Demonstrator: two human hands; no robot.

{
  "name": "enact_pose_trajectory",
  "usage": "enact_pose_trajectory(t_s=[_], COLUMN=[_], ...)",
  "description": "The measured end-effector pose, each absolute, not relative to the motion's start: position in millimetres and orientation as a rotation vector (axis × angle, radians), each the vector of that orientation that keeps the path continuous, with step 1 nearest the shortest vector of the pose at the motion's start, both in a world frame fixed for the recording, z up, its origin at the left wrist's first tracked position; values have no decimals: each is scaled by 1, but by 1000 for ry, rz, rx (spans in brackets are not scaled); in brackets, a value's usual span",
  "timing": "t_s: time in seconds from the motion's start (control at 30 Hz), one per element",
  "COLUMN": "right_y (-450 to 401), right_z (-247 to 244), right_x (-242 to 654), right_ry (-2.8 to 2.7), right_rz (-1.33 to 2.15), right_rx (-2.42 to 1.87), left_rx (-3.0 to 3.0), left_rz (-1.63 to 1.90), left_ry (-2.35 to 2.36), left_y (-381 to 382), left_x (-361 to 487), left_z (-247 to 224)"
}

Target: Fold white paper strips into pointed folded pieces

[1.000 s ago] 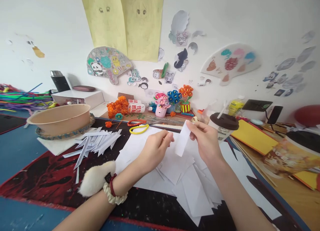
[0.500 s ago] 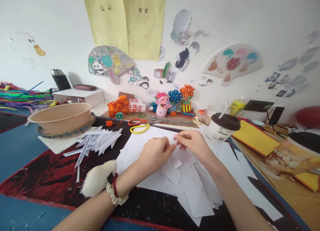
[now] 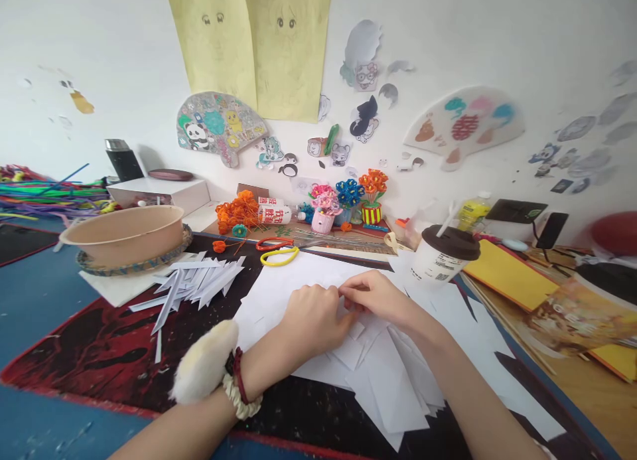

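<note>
My left hand [image 3: 317, 318] is closed above the white paper, back of the hand up, its curled fingers mostly hidden. Close against it, my right hand [image 3: 379, 295] pinches with thumb and forefinger. Whatever the fingertips hold is hidden between the hands. Below them lies a white sheet of paper [image 3: 279, 284]. Small cut paper pieces [image 3: 393, 383] are piled loosely under and in front of my right hand. Folded paper strips [image 3: 202, 281] form a heap to the left. A fluffy hair tie [image 3: 206, 364] and scrunchie [image 3: 239, 397] circle my left wrist.
Scissors [image 3: 279, 255] with yellow and red handles lie behind the sheet. A beige basin [image 3: 124, 234] stands at left, a lidded paper cup [image 3: 438, 264] at right. Pipe-cleaner flowers [image 3: 239, 211] line the wall side. Another cup [image 3: 580, 314] sits far right.
My left hand has come down slightly and rolled over more of its fingers. My right hand has shifted a little left and down, and the hands are closer together.
</note>
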State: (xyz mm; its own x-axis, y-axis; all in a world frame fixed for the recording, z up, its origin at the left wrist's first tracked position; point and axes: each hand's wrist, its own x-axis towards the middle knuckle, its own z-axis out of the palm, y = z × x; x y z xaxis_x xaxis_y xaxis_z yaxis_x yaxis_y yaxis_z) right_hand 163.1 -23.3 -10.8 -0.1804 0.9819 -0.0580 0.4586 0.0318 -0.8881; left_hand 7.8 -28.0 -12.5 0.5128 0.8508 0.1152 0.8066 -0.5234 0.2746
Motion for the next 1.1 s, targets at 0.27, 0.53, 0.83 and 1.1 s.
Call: enact_pose_trajectory(t_s=[0.27, 0.53, 0.83, 1.1], right_y=[-23, -23, -29, -29], right_z=[-15, -17, 5, 2], right_x=[166, 163, 160, 157], right_ry=[-1690, -1767, -1616, -1588], right_rz=[1029, 1040, 1154, 1233], right_rx=[-1584, -1589, -1386, -1235], left_rx=[2417, 2288, 2042, 1967], left_rz=[439, 575, 999, 1152], left_ry=[1542, 1383, 1197, 1084], left_y=[1, 16, 15, 8], left_x=[-16, -26, -23, -22], left_z=[-8, -9, 9, 11])
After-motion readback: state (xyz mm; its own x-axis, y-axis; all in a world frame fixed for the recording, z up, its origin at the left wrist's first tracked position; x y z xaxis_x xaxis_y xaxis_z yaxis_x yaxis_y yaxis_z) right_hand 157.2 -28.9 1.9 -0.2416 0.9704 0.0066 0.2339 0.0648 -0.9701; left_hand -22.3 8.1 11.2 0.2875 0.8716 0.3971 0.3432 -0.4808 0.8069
